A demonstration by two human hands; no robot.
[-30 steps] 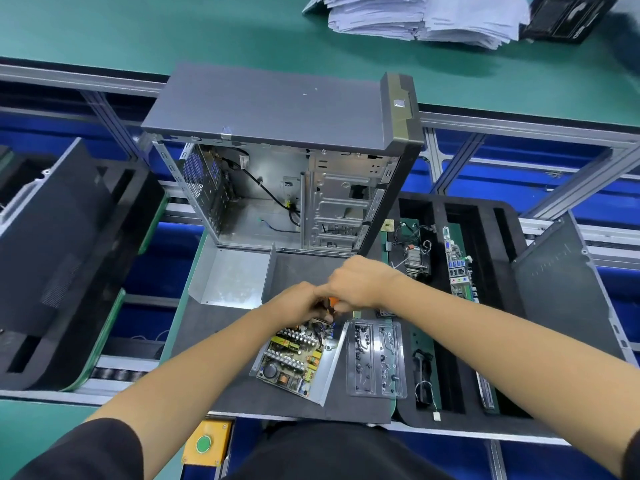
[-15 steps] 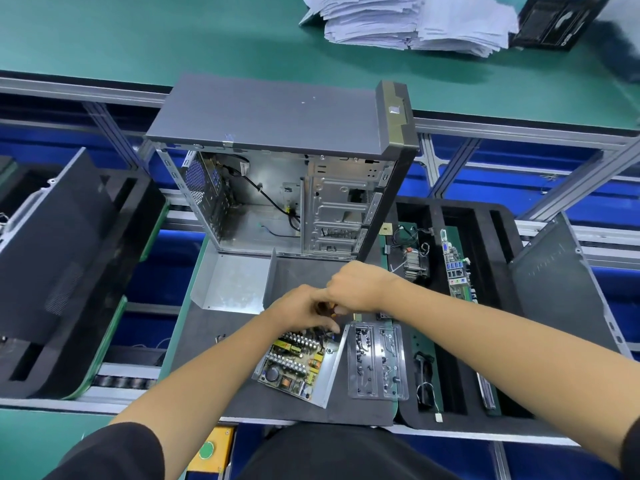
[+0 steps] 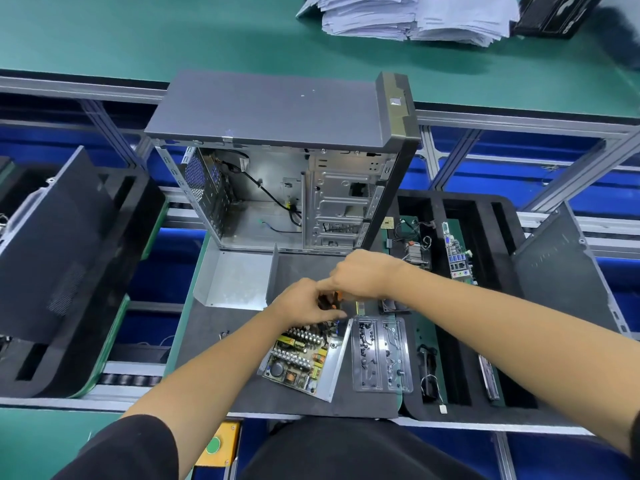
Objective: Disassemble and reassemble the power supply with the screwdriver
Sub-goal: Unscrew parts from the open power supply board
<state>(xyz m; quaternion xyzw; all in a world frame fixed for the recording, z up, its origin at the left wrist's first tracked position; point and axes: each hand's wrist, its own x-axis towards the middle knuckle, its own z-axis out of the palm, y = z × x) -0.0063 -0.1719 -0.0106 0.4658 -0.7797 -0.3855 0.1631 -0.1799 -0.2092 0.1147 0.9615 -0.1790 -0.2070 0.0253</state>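
My right hand clenches the orange-handled screwdriver over the power supply lying open on the mat, left hand curled beside, contents unclear; stiff, light, fragile board, so I'd hold its metal edges.

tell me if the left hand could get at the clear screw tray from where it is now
Probably yes. The left hand is at the far end of the open power supply, and the clear screw tray lies just beside it, uncovered. Only the right forearm crosses above.
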